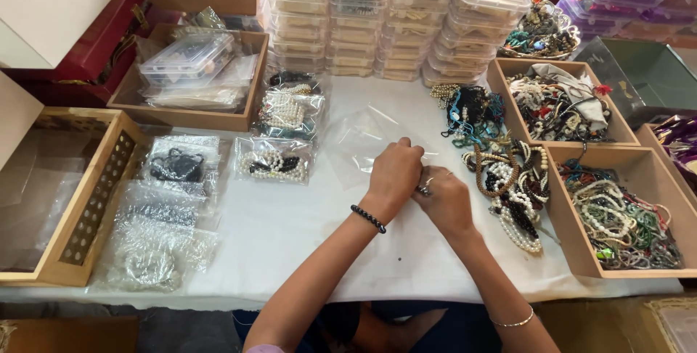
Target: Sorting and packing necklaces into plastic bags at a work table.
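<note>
A jewellery sorting or packing workbench: stacked clear plastic boxes (396, 15) along the top of the frame, wooden trays (563, 211) of tangled bead bracelets at right, bagged necklaces (276, 161) left of centre, white cloth-covered table (290, 237).

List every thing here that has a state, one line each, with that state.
left hand: closed, fingers pinched over a clear plastic bag
right hand: closed against the left hand
clear plastic bag: flat on the table, looks empty
stacked plastic boxes: lids shut
wooden tray of bracelets: open, partly filled
bagged pearl beads: packed
</note>
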